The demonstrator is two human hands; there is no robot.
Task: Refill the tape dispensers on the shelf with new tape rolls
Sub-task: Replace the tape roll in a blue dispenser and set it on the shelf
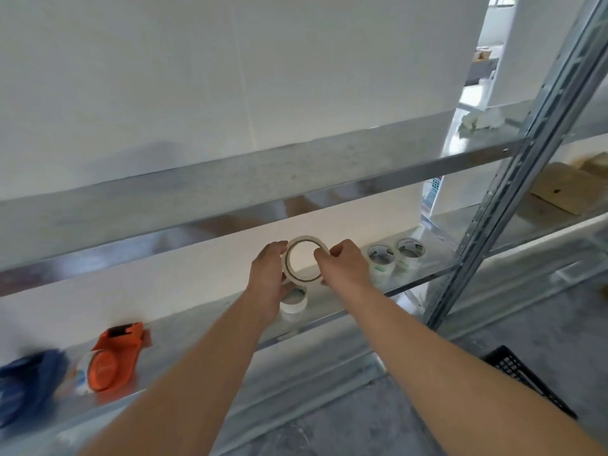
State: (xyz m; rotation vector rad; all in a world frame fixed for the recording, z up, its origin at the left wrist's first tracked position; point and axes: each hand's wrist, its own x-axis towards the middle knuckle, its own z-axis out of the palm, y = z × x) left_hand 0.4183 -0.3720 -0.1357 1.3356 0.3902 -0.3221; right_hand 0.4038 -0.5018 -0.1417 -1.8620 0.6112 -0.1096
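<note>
Galvanized steel shelving [204, 330] ran across a plain white wall [164, 77], all dull grey sheet metal with a slightly mottled finish. Far left on the shelf sat a blue dispenser [26, 386], too blurred to make out much beyond a rounded plastic lump. Just beside it stood an orange tape dispenser [113, 360], smooth plastic with a round hub cover and a black bit at the top.

Moving to the middle, the left hand [268, 281] had its fingers curled round the left side of a tape roll [306, 240], a thin pale ring with a wide open core, held upright above the shelf. Under that hand a chunkier white roll [293, 302] lay flat on the metal. The right hand [345, 263] pinched the ring's right edge, fingers bunched tight on the rim.

Further right, two more rolls [381, 258] with greenish printed cores sat side by side on the shelf. Past those rose a perforated steel upright [513, 192], then some brown cardboard [566, 192] on the next bay, and a black mesh crate [526, 376] down on the grey floor.
</note>
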